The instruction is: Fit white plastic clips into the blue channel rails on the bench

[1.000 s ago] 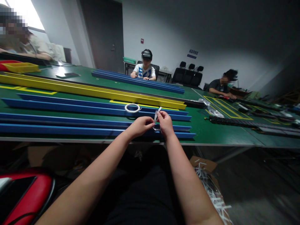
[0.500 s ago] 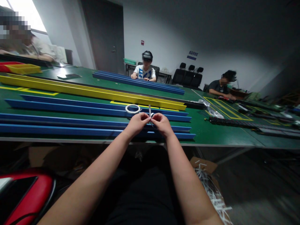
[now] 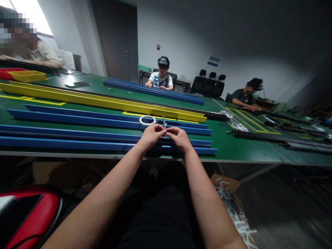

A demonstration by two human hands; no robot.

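Observation:
My left hand and my right hand meet above the blue channels, fingertips pinched together. Between them is a thin pale strip, its upper end sticking up past the fingers. Its lower part is mostly hidden, and whether it is tape or backing I cannot tell. A roll of white tape lies just beyond my left hand, on the farther blue channel. Under my wrists runs the nearer blue channel, along the table's front edge.
Behind the blue lengths lies a long yellow channel on the green table. Dark strips lie at the right. A box of white strip scraps stands below the edge. Several people sit around, one person opposite.
The strip's upper end has tilted slightly to the left. My fingertips have shifted a little against each other, both hands still pinching; the tape roll stays put.

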